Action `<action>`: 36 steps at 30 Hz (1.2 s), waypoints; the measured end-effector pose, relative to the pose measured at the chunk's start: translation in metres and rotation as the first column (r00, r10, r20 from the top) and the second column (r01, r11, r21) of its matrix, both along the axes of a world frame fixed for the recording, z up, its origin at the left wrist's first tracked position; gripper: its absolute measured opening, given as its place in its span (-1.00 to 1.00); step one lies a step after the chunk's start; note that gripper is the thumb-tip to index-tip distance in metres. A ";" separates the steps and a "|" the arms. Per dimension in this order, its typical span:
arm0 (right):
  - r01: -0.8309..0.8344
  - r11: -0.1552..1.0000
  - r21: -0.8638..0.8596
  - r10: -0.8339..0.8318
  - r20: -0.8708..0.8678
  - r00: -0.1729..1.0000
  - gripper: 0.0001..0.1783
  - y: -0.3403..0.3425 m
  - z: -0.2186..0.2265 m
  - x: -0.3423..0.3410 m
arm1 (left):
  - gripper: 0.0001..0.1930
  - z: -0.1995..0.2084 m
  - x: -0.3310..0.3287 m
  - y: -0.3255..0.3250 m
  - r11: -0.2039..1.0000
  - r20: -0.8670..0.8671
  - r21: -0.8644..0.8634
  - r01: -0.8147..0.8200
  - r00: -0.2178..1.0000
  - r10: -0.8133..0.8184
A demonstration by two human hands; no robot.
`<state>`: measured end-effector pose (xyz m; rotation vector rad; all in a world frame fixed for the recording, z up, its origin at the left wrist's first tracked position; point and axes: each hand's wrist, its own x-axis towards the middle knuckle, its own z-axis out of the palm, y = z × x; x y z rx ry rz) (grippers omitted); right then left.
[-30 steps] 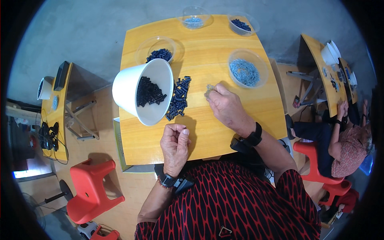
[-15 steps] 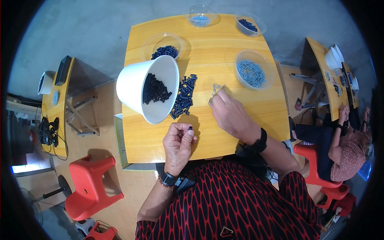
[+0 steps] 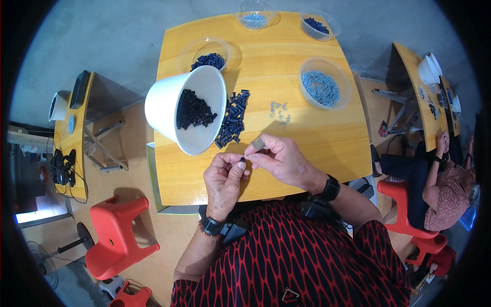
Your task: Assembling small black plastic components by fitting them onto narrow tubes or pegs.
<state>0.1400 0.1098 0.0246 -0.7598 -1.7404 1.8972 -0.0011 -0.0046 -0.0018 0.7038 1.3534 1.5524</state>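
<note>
My left hand (image 3: 224,181) pinches a small dark tubular piece (image 3: 242,159) between thumb and forefinger, over the table's near edge. Close against it, my right hand (image 3: 284,159) is closed in a pinch on a thin, silvery screw-like pin (image 3: 248,156), mostly covered by the fingertips. A brownish wrap (image 3: 258,144) sits on a finger of that hand. Beyond my hands lies a heap of dark tubular pieces (image 3: 234,117). To its right, several silvery screw-like pins (image 3: 279,110) are scattered on the wooden table (image 3: 266,66).
A white bucket (image 3: 163,110) lies tipped toward the heap, dark pieces inside. Behind it stands a clear bowl of dark pieces (image 3: 208,61); a clear bowl of silvery pins (image 3: 321,88) is at right. Two more bowls stand at the far edge. A red stool (image 3: 115,235) is at left; a person (image 3: 445,199) sits at right.
My right hand has moved from the scattered pins toward me and left, and now meets the dark piece in my left hand. The view has shifted slightly.
</note>
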 end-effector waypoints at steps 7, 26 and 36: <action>0.032 0.997 0.065 -0.025 -0.094 0.995 -0.92 0.002 -0.009 -0.006 | -0.89 0.002 0.000 0.000 1.000 -0.008 -0.010 0.007 1.000 -0.007; -0.051 0.912 0.407 0.026 0.066 0.997 -0.95 0.006 -0.012 -0.005 | -0.92 0.007 0.001 -0.001 0.995 0.008 -0.096 -0.011 1.000 0.011; 0.019 0.994 -0.105 -0.027 -0.072 0.997 -0.90 -0.001 -0.023 -0.007 | -0.92 0.007 0.001 0.002 0.999 0.086 -0.046 -0.002 0.996 0.006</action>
